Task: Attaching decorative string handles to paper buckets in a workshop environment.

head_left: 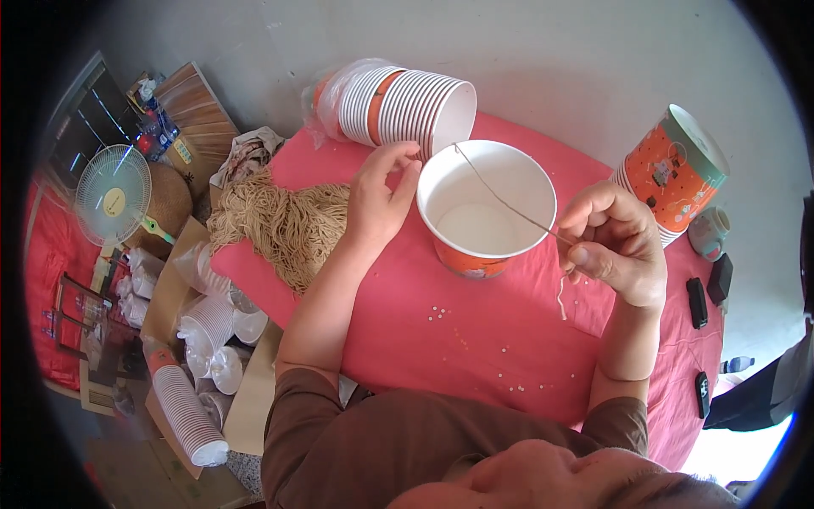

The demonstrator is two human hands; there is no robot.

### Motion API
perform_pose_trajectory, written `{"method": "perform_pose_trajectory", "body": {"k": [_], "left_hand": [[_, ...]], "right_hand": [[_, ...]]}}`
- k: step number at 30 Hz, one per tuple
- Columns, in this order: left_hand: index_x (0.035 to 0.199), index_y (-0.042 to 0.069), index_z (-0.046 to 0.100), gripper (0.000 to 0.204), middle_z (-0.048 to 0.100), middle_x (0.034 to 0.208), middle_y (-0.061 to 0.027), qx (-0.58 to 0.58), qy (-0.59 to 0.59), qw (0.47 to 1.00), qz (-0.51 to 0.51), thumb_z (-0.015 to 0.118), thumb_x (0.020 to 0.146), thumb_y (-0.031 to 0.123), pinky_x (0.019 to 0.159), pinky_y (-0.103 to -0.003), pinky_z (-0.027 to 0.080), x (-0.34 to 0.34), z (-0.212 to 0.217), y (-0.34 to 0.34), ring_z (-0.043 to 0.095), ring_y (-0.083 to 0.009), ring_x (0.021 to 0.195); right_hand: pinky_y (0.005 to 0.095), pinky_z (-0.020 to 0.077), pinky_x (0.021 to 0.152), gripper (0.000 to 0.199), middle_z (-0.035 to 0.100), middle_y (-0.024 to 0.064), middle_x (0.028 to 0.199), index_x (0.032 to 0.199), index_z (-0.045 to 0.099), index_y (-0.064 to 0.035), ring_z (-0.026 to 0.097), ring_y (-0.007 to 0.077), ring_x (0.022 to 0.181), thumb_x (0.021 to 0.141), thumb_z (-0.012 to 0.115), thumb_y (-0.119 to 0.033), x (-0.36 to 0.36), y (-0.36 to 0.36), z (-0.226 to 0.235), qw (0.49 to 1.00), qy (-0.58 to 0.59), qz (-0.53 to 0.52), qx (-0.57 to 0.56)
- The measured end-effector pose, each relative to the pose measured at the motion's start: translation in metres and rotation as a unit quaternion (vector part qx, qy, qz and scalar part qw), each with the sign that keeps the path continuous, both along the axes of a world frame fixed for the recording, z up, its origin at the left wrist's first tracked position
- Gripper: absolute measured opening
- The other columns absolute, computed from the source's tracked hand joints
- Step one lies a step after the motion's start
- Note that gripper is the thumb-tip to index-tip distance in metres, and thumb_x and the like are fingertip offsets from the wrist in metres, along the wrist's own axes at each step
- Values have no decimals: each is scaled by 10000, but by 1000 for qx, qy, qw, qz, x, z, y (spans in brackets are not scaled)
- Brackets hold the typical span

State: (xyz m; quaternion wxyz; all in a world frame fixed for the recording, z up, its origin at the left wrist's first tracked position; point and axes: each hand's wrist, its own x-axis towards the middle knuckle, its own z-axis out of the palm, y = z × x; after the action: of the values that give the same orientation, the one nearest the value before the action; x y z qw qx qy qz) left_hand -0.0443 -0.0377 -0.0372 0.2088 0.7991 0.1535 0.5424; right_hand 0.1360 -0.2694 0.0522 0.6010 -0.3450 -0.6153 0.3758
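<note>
Tan string [509,204] crossed the mouth of an upright bucket [471,265] on the pink-covered desk [407,356] | right hand [619,242] pinched the string between thumb and fingers | left hand [386,191] half-curled beside the rim; could not tell whether it gripped anything | strand bundle [292,229] lay left, nested buckets [407,106] behind

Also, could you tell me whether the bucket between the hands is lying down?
No, the bucket stands upright on the red cloth, its open mouth upward.

No words or numbers can be read on the orange paper tub [471,260] or elsewhere.
</note>
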Motion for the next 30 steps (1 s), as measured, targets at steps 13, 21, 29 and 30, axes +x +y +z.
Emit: {"method": "perform_pose_trajectory", "body": {"k": [13, 21, 29, 30], "left_hand": [[1166, -27, 619, 253, 666, 941, -62, -354, 93, 826, -429, 505, 1036, 158, 593, -227, 476, -19, 33, -82, 606, -90, 690], [1148, -57, 619, 304, 679, 901, -153, -435, 148, 724, -514, 469, 1044, 185, 556, -238, 478, -17, 28, -72, 578, -114, 621], [1032, -53, 664, 189, 686, 791, -107, -452, 188, 744, -455, 584, 988, 113, 503, -219, 451, -21, 37, -72, 549, -86, 541], [1022, -49, 668, 174, 692, 793, -105, -430, 179, 772, -432, 594, 982, 103, 496, -211, 447, -22, 37, -73, 552, -79, 539]], "right_hand": [[338, 636, 714, 198, 671, 173, 967, 1132, 537, 40, 723, 292, 897, 948, 486, 94, -8, 23, -20, 993, 115, 13, 21], [359, 637, 763, 178, 669, 172, 1013, 1155, 529, 23, 710, 324, 960, 985, 479, 34, 5, 34, -22, 987, 139, -30, 77], [372, 640, 764, 158, 671, 181, 1015, 1132, 545, 23, 714, 328, 950, 994, 470, 26, 12, 35, -20, 985, 142, -42, 90], [330, 624, 736, 169, 663, 164, 1010, 1126, 547, 30, 712, 279, 918, 984, 457, 46, 12, 34, -20, 987, 114, -83, 78]]}}
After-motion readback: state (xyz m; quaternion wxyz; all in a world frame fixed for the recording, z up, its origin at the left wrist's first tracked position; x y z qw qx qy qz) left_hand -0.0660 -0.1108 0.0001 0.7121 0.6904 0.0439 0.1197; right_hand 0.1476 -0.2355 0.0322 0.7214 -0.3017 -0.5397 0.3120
